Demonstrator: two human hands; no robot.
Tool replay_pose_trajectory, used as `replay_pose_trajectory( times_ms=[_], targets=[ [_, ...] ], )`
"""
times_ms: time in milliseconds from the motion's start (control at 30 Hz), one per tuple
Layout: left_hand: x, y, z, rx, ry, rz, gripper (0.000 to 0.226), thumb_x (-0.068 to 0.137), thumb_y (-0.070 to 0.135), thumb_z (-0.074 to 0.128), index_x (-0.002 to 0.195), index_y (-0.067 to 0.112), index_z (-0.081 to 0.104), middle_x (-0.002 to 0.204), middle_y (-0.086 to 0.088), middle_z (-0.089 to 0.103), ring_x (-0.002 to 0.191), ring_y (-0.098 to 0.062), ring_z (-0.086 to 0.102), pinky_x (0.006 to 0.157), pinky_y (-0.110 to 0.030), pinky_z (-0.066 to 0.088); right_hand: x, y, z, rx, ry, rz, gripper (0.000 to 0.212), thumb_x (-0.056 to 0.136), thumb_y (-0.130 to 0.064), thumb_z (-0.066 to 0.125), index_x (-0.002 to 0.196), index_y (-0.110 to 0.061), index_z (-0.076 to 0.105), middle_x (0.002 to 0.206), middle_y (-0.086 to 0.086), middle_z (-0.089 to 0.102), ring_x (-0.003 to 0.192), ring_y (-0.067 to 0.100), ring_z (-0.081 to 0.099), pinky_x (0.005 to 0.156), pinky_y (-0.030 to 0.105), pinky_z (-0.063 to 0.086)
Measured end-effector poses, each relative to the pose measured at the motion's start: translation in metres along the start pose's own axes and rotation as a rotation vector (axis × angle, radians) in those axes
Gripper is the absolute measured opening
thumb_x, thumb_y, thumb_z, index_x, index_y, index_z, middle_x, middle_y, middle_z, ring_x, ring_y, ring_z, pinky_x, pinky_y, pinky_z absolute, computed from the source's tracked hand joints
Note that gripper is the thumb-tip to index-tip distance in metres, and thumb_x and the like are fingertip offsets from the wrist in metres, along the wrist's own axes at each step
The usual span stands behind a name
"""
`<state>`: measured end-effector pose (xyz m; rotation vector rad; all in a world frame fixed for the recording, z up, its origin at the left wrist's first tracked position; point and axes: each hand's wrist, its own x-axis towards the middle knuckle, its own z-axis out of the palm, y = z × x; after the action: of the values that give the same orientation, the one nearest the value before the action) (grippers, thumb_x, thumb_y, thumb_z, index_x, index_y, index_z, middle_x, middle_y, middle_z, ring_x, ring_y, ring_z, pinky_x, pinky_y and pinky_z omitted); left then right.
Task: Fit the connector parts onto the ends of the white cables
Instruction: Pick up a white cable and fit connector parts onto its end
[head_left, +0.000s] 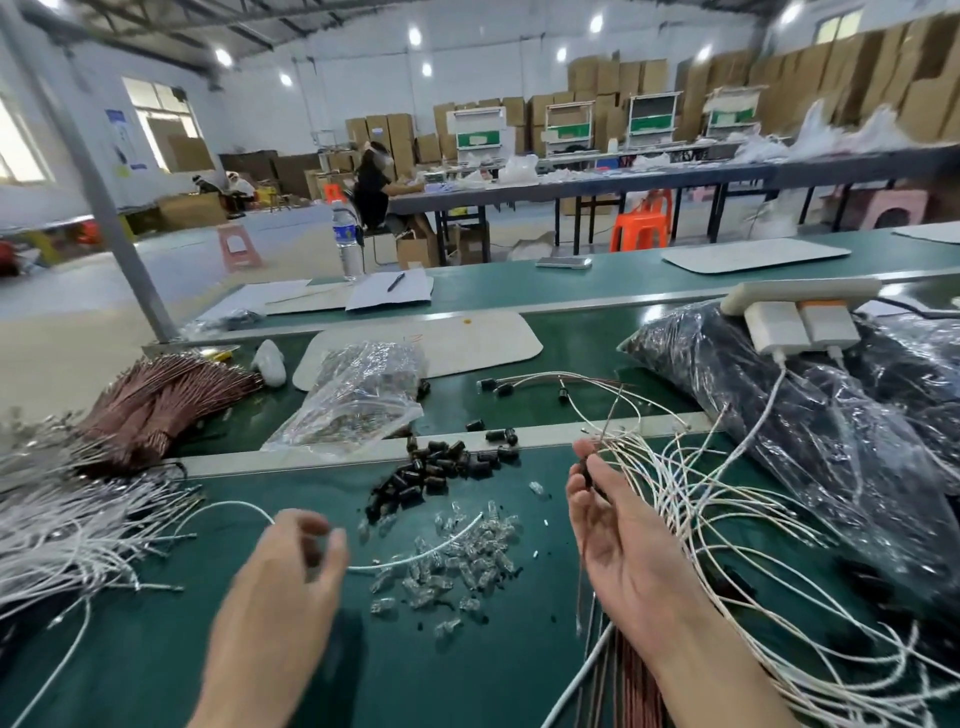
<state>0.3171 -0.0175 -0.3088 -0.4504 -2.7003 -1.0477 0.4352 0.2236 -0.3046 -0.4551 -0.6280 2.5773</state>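
Broadly, a green bench (156, 649) crosses a hall stacked with cardboard boxes (909, 98), black caps (436, 467) and clear connector parts (467, 561) heaped mid-surface. The right hand (618, 535), palm up, curls round a fan of white cables (727, 519). The left hand (291, 566) hangs blurred just over a loose white cable (234, 506), perhaps pinching it, though I cannot tell.

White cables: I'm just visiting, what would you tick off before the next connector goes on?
1. Pile of black caps within reach: ok.
2. Heap of clear parts between the hands: ok.
3. The right hand holds the cable bundle: ok.
4. The left hand has a firm grip on the loose white cable: cannot tell, blurred.
5. That cable's end is bare: cannot tell.
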Motion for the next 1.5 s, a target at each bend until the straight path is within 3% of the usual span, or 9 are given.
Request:
replay_pose_trajectory(
  times_ms=[67,133,233,433,533,667,900,1100,1500],
  targets=[
    [-0.008,0.020,0.021,0.073,-0.068,0.263,0.005,0.094,0.043,0.054,0.096,0.038,0.056,0.094,0.021,0.060,0.083,0.004,0.056,0.079,-0.025,0.045,0.000,0.003,0.001,-0.049,0.001,0.016,0.032,0.084,-0.011,0.069,0.113,0.000,0.074,0.090,0.011,0.071,0.071,0.014,0.069,0.058,0.019,0.059],
    [-0.010,0.034,0.042,0.186,-0.117,0.389,0.019,0.098,0.045,0.048,0.111,0.035,0.060,0.107,0.020,0.056,0.093,0.002,0.048,0.086,-0.021,0.034,0.000,0.007,0.003,-0.108,-0.001,0.019,0.030,0.088,-0.011,0.065,0.115,0.001,0.072,0.090,0.012,0.071,0.071,0.016,0.069,0.060,0.022,0.061],
    [-0.008,0.036,0.061,0.226,-0.116,0.380,0.020,0.102,0.046,0.044,0.115,0.039,0.059,0.111,0.021,0.053,0.101,-0.002,0.046,0.090,-0.023,0.032,0.000,0.010,0.003,-0.136,0.003,0.030,0.027,0.094,-0.009,0.060,0.116,0.002,0.070,0.092,0.015,0.072,0.075,0.020,0.071,0.065,0.027,0.062],
    [-0.009,0.030,0.062,0.052,-0.040,0.461,0.006,0.092,0.026,0.068,0.092,0.030,0.064,0.086,0.022,0.058,0.079,0.000,0.049,0.074,-0.024,0.039,0.004,0.014,0.003,-0.171,0.013,0.057,0.025,0.096,-0.010,0.058,0.115,0.001,0.070,0.099,0.017,0.073,0.078,0.022,0.072,0.071,0.033,0.064],
    [-0.016,0.034,0.056,-0.188,-0.077,0.504,0.006,0.095,0.042,0.050,0.096,0.040,0.055,0.085,0.027,0.059,0.080,0.003,0.059,0.068,-0.021,0.048,0.006,0.015,0.004,-0.160,0.014,0.062,0.027,0.091,-0.011,0.062,0.114,0.000,0.070,0.100,0.016,0.074,0.077,0.021,0.072,0.068,0.031,0.063],
    [-0.023,0.035,0.055,-0.267,-0.182,0.555,0.003,0.095,0.046,0.051,0.097,0.044,0.051,0.088,0.022,0.065,0.081,-0.005,0.066,0.069,-0.025,0.053,0.005,0.019,0.005,-0.182,-0.011,0.095,0.031,0.086,-0.012,0.066,0.113,0.002,0.070,0.102,0.017,0.073,0.076,0.020,0.072,0.066,0.030,0.062],
    [-0.024,0.038,0.052,-0.226,-0.146,0.563,0.004,0.091,0.032,0.059,0.095,0.032,0.059,0.083,0.019,0.064,0.074,-0.006,0.064,0.065,-0.033,0.055,0.003,0.026,0.007,-0.244,-0.057,0.126,0.029,0.081,-0.014,0.069,0.106,0.000,0.074,0.097,0.015,0.074,0.073,0.017,0.071,0.064,0.028,0.061],
    [-0.023,0.039,0.050,-0.169,-0.094,0.566,0.019,0.085,0.016,0.075,0.092,0.027,0.061,0.078,0.020,0.062,0.066,-0.002,0.059,0.059,-0.023,0.051,0.000,0.029,0.009,-0.240,-0.088,0.143,0.027,0.078,-0.012,0.071,0.103,-0.001,0.073,0.095,0.016,0.072,0.074,0.018,0.070,0.064,0.028,0.061],
    [-0.026,0.037,0.057,-0.315,-0.116,0.423,0.013,0.090,0.032,0.063,0.084,0.036,0.053,0.087,0.023,0.063,0.068,-0.004,0.061,0.059,-0.011,0.044,0.004,0.037,0.006,-0.298,-0.109,0.094,0.016,0.077,-0.008,0.073,0.091,-0.005,0.080,0.094,0.017,0.073,0.079,0.024,0.073,0.068,0.029,0.061]
  ],
)
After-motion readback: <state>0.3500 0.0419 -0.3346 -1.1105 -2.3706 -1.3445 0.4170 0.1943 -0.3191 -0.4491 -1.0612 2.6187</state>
